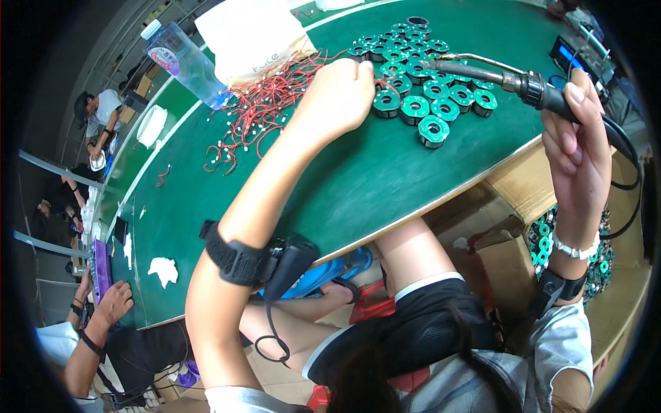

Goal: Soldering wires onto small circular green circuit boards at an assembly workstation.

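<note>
My left hand [339, 95] is closed in a pinch beside the left edge of a group of round parts with green ring-shaped boards [415, 108]. From its fingertips a thin red wire [394, 87] curves over to the nearest parts; the wire's ends are hard to make out. My right hand [580, 141] is wrapped round the black handle of a soldering iron [511, 81]. A thin metal tube runs along the iron, and its tip points left, just over the round parts. Left of my left hand lies a tangled pile of red wires [265, 103] with small white ends.
A clear water bottle [182, 63] and a white bag [251, 38] stand behind the wires. At far right is a box with a blue display [566, 54]. Below the table edge, a cardboard box [506, 265] stands near more green parts. Another person's hand [116, 301] rests at the table's left.
</note>
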### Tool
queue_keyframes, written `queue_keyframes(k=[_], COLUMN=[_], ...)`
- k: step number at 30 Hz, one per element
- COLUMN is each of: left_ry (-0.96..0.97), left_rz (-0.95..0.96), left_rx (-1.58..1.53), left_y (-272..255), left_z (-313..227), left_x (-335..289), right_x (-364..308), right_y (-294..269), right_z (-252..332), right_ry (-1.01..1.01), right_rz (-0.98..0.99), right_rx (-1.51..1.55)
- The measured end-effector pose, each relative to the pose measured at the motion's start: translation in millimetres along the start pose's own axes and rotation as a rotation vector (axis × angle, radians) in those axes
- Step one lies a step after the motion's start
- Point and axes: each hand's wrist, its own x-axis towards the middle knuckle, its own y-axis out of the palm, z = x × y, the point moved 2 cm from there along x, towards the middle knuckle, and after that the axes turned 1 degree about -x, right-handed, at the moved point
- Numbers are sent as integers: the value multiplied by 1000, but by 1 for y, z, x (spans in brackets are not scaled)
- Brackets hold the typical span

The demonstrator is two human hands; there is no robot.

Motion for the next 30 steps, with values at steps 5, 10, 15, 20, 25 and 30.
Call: queue_keyframes(k=[5, 10, 15, 20, 25, 30], left_ry=[77, 164, 295, 314, 309, 206], left_rz=[-9, -6, 15, -10, -31, 35], left_rx=[118, -52, -78, -17, -85, -129], left_y=[-21, -39, -41, -34, -36, -38], left_z=[3, -3, 8, 12, 13, 13], left_x=[-30, -69, -82, -82, -86, -85], right_x=[4, 3, 3, 3, 0, 0], right_y=[3, 9, 16, 28, 38, 38], right_z=[-7, -16, -31, -35, -41, -45], right_ry=[-16, -9, 46, 50, 63, 39], right_rz=[31, 85, 95, 104, 102, 77], right_rx=[-159, -242, -287, -357, -428, -423])
